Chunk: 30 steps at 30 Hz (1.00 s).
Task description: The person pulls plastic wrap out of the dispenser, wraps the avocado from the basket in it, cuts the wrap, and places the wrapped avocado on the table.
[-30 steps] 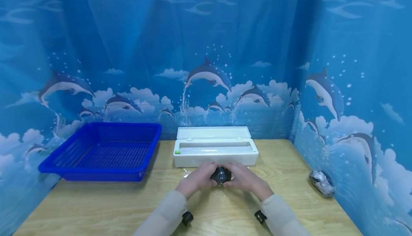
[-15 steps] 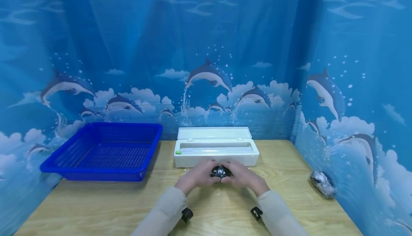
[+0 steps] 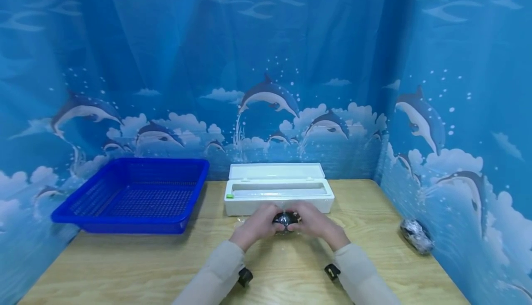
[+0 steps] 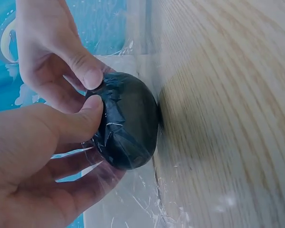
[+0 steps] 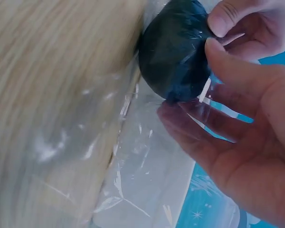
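Observation:
Between the two hands, a dark, smooth, rounded object [image 3: 285,220] sits low at the tabletop, with clear plastic film [image 5: 128,171] about it. Its exact kind cannot be told. My left hand [image 3: 258,225] holds one side; in the left wrist view its thumb presses gathered film on the dark surface [image 4: 137,109] while the fingers curl beneath. From the other side my right hand [image 3: 312,224] holds it, thumb tip near the left thumb. In the right wrist view the right fingers [image 5: 194,128] lie under the object, against film. Loose film spreads out past both hands.
Just behind the hands stands a long white box [image 3: 278,206], lid raised, with a green piece at its left end. A blue plastic basket [image 3: 133,227] is at the left. A shiny film-wrapped dark bundle [image 3: 416,236] lies at the table's right edge.
The hands have shifted a little around the dark object, thumbs drawing together over it and then slightly apart. The box, basket and bundle have stayed put.

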Tool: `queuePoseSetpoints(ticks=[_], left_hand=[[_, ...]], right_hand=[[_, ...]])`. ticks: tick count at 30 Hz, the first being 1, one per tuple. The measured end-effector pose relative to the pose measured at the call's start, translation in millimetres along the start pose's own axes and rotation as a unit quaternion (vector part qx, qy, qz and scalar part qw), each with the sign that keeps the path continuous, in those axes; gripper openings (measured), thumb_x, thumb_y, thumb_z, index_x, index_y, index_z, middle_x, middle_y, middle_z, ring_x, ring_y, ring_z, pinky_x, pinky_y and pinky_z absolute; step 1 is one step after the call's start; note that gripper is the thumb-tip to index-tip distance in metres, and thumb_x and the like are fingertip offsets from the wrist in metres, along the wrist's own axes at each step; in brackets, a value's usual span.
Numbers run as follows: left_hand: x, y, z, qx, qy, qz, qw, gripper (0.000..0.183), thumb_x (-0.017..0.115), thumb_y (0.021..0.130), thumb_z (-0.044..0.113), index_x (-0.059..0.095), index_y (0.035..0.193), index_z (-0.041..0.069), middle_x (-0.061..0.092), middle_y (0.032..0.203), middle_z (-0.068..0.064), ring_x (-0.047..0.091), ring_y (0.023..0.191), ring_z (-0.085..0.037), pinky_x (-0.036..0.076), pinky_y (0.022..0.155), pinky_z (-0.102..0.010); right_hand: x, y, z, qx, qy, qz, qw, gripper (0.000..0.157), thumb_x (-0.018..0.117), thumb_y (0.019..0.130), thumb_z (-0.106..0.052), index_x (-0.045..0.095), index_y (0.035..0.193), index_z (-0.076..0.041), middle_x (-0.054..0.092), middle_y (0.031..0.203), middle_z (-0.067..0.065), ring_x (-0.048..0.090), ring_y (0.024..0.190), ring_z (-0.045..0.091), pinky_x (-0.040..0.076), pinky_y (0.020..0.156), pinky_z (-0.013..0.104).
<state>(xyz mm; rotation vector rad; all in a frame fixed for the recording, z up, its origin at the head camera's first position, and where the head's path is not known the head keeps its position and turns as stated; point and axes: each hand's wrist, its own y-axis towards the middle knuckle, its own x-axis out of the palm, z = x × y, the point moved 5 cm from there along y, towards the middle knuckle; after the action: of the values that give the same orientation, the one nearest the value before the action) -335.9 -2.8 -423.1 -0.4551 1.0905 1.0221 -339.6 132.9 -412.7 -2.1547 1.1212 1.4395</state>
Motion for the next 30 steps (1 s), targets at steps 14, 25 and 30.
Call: queuePoseSetpoints(ticks=[14,25,30], left_hand=[[1.7,-0.9,3.5,-0.026,-0.046,0.023,0.9983,0.039,0.086,0.081,0.009,0.073,0.117,0.005,0.075,0.115,-0.011,0.07,0.107,-0.025,0.058,0.1,-0.04],[-2.6,-1.9,3.8,-0.046,-0.055,0.026,0.9971,0.044,0.09,0.073,0.007,0.075,0.115,0.004,0.076,0.116,-0.014,0.071,0.108,-0.029,0.057,0.101,-0.045],[-4.8,-1.3,4.5,-0.04,-0.038,0.029,0.9981,0.037,0.09,0.076,0.013,0.077,0.11,0.004,0.078,0.108,-0.013,0.072,0.1,-0.026,0.059,0.094,-0.041]], right_hand=[[2.4,-1.3,9.1,0.017,0.032,0.002,0.999,0.043,0.083,0.082,-0.007,0.068,0.122,0.0,0.073,0.117,0.015,0.072,0.102,0.029,0.062,0.091,0.043],[-1.7,-2.6,13.8,0.028,0.049,0.007,0.998,0.029,0.076,0.091,-0.01,0.075,0.119,-0.006,0.078,0.116,0.013,0.075,0.106,0.029,0.061,0.094,0.044],[-1.6,-2.6,18.7,0.048,0.061,0.014,0.997,0.03,0.078,0.089,-0.012,0.076,0.118,-0.007,0.078,0.115,0.012,0.075,0.108,0.029,0.06,0.095,0.044]])
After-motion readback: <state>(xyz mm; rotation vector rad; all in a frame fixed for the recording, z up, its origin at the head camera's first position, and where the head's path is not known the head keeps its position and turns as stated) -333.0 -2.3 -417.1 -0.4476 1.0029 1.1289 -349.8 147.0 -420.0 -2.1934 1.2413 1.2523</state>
